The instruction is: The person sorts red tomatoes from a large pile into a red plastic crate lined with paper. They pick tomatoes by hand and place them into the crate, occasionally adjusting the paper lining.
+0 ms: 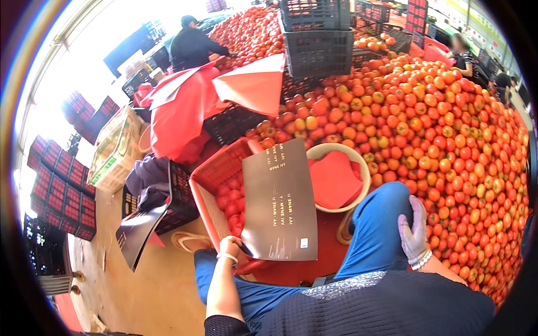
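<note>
My left hand (230,246), bare with a white band at the wrist, grips the lower left corner of a dark brown printed sheet (277,210). The sheet slants over the right side of a red plastic crate (199,191) and bears gold lettering. Beneath it, part of the crate's load of red-wrapped round items (232,206) shows; the rest is hidden. My right hand (412,231), in a pale glove with a beaded bracelet below, rests on my right knee and holds nothing. Beside the sheet stands a cream tub (365,168) with red paper sheets (336,180) in it.
A large heap of tomatoes (445,159) spreads along my right. Black crates (318,52) are stacked ahead. On the left are a black crate (183,206) with dark cloth and brown sheets, and stacked filled crates (63,189). Two people (189,46) (466,59) are farther off.
</note>
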